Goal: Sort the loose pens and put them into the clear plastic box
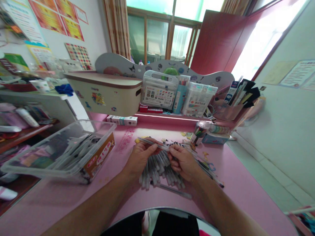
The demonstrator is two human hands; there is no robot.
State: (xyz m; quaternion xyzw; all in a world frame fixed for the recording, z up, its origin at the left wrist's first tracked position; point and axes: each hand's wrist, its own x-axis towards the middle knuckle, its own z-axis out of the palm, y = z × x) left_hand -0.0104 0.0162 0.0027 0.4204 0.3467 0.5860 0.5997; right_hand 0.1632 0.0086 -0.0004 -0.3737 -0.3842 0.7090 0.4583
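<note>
Pinching a slim, translucent plastic pen (162,147) between fingertips of left hand (142,153) and right hand (183,160), above heaped translucent pens (155,168).

Room at the counter's (236,183) sides; middle and far edge obstructed.
Widest free stretch lies right of the right forearm (219,200) and the loose pens (209,172); a narrower lane runs between the clear bin (100,155) and left forearm (105,198). A heap of pen tubes (155,168) fills the middle, and a clear tube (162,147) bridges the gap between the hands (182,159). Farther back, the storage box (103,95) and marker case (158,91) form a barrier; the pen jar (199,133) and blue box (214,138) block far right. The bin is reachable through its open top.
</note>
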